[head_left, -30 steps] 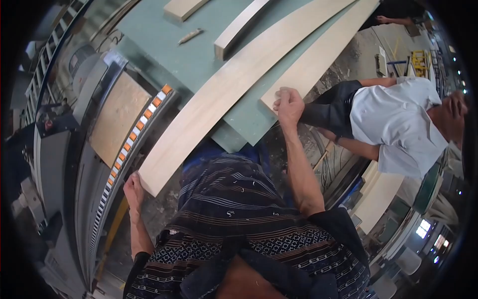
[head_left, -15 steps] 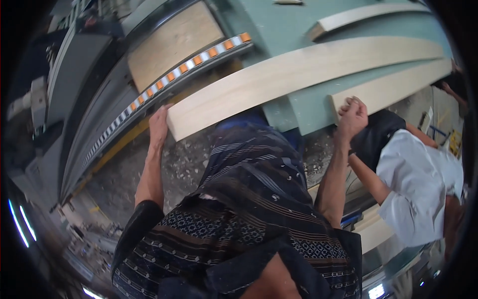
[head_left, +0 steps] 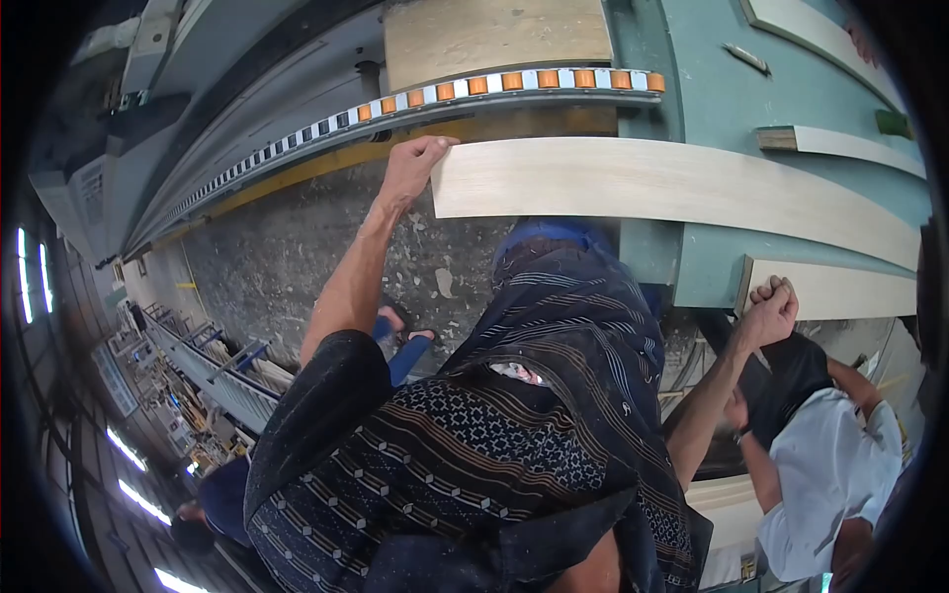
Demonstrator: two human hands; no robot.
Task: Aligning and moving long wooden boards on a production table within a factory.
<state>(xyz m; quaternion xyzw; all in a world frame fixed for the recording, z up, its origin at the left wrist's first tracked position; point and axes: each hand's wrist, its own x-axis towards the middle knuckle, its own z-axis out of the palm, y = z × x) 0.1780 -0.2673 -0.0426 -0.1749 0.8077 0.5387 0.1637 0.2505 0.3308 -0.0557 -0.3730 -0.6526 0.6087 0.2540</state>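
A long pale wooden board (head_left: 593, 178) extends across the green tabletop, its left end out past the table's edge. My left hand (head_left: 415, 168) is closed on that end at its far corner, thumb on top. Nearer to me on the right lies a second pale board (head_left: 850, 290), its end face toward the left. My right hand (head_left: 769, 314) is over that board near its left end, fingers curled together. Whether anything small is in the curled fingers cannot be made out.
Beyond the left hand runs a rail of orange and white rollers (head_left: 479, 85) beside a grey machine. More boards (head_left: 840, 143) lie on the green table (head_left: 692, 59) at far right. A person in a white shirt (head_left: 830, 465) is close on the right; another's feet (head_left: 415, 336) show at left.
The whole view has turned, so the boards and roller rail lie more level. My left hand still grips the long board's end; my right hand stays curled over the nearer board.
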